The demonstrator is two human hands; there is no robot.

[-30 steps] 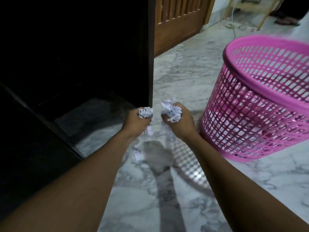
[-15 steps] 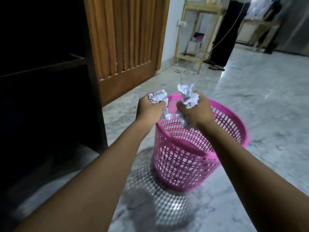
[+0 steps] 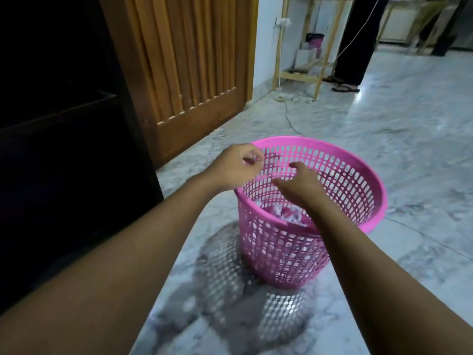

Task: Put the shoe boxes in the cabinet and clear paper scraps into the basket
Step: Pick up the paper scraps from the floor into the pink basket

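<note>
Both hands hang loose and empty: I see my left hand (image 3: 236, 168) above the near-left rim of the pink basket (image 3: 358, 198), my right hand (image 3: 298, 184) nearer, over its mouth. Paper scraps (image 3: 284, 213) lie straight below inside. Marble floor (image 3: 409, 124) stretches rightward; dark cabinet (image 3: 64, 149) left.

We let go of the paper scraps (image 3: 286, 213), which dropped into the pink basket (image 3: 358, 180). Our left hand (image 3: 236, 170) and right hand (image 3: 298, 184), clenched half a second before, hung loosened and empty over its rim.
</note>
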